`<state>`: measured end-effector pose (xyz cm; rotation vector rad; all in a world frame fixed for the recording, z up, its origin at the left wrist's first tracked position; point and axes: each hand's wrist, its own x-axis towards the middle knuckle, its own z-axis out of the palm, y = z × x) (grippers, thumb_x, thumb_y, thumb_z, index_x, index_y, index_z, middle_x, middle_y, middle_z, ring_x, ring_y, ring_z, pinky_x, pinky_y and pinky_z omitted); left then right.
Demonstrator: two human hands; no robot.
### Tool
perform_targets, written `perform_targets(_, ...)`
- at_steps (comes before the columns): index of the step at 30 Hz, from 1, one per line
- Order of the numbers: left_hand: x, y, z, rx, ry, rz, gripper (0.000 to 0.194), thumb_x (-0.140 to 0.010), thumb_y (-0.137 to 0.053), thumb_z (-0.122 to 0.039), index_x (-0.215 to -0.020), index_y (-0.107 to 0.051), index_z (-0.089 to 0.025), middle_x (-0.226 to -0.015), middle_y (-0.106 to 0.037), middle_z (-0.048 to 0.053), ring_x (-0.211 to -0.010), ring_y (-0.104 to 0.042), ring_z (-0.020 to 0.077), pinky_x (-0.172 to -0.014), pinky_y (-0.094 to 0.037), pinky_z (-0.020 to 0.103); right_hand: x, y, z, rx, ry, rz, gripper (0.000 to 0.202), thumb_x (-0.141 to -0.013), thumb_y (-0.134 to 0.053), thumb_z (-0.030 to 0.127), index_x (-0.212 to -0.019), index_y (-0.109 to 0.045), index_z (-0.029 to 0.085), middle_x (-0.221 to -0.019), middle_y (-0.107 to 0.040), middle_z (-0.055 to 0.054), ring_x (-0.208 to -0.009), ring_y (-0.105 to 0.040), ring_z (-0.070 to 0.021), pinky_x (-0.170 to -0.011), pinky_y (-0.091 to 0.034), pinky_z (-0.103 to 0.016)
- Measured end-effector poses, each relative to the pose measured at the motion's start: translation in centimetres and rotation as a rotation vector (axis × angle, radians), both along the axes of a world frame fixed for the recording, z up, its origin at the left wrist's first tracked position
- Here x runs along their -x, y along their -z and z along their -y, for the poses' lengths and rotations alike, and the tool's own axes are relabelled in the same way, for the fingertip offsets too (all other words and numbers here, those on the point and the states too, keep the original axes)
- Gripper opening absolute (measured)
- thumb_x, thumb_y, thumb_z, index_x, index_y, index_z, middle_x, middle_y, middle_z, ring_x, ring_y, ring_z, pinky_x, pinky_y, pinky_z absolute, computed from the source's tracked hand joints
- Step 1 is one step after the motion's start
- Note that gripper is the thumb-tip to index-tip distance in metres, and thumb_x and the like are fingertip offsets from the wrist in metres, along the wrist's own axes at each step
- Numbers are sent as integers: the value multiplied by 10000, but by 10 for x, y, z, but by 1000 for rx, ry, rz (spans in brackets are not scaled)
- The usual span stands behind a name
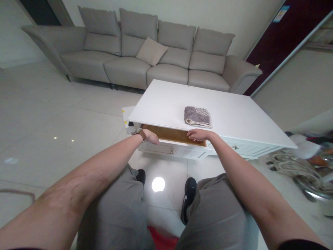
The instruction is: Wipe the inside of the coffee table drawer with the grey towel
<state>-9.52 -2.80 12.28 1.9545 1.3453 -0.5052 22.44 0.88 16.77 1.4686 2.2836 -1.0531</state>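
My two hands are at the pulled-out drawer (169, 134), front side of the white table, left part as I face it. Left hand (151, 136), the one with the brown-strapped watch (142, 133) on the wrist, is at the drawer's left end, by the top edge of its front; thumb side shows, the other fingers are mostly hidden, so can't tell whether it's gripping or just resting. Right hand (198, 134) is over the drawer's right end, just below the tabletop (223, 107) edge, palm side down, fingers loosely bent and pointing left; can't tell if they touch the inside or pinch anything small. Hands well apart, drawer opening between them, tan interior visible. Drawer knob (171, 152) sits on the front, below and between my hands, neither hand on it. Folded gray-purple towel (197, 116) with a pale pattern lies flat on the tabletop near the front edge, just beyond my right hand, not touched. Second knob (235, 148) on the front further right. Gray sofa (125, 71) behind, beige cushion (151, 51) leaning on it.
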Motion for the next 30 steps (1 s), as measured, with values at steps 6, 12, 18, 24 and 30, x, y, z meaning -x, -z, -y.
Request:
perform_targets(6,4,13,0,-61,3,-34,710,-837,-592,-484,-1492,-499,-229,-1540,-527,75,-1367,-517,246,-1130,-398,317,3,4,-2,-7,-55,9,329,-899,-575,208,-1217,-646,163,-1192,-727,-115,-918,-713,-186,-767,-531,-246)
perform_targets(12,-3,23,-2,-227,-31,-84,746,-822,-587,-404,-1515,-431,-178,-1568,-467,143,-1359,-525,272,-1130,-421,354,-2,6,-2,-18,-25,36,330,-892,-596,222,-1211,-665,178,-1202,-723,-115,-967,-722,-206,-785,-547,-263)
perform_targets(18,4,18,-1,-201,-148,-136,807,-820,-616,-465,-1541,-389,-184,-1606,-399,168,-1348,-521,327,-1099,-443,402,-10,29,-3,81,88,151,227,-845,-630,219,-1057,-707,189,-1170,-725,-112,-1019,-712,-244,-767,-591,-320)
perform_targets(24,8,19,0,-211,-162,-106,755,-836,-643,-424,-1506,-418,-162,-1596,-425,152,-1335,-521,287,-1094,-427,330,-19,44,-5,109,126,214,250,-802,-696,297,-1026,-706,186,-1200,-696,-139,-1029,-701,-296,-732,-624,-408)
perform_targets(30,8,22,-4,-203,-146,-87,760,-826,-625,-417,-1494,-429,-112,-1569,-450,179,-1363,-513,283,-1109,-417,315,-17,51,-9,134,127,212,405,-811,-683,358,-1183,-683,197,-1408,-592,-151,-1170,-626,-331,-684,-643,-382)
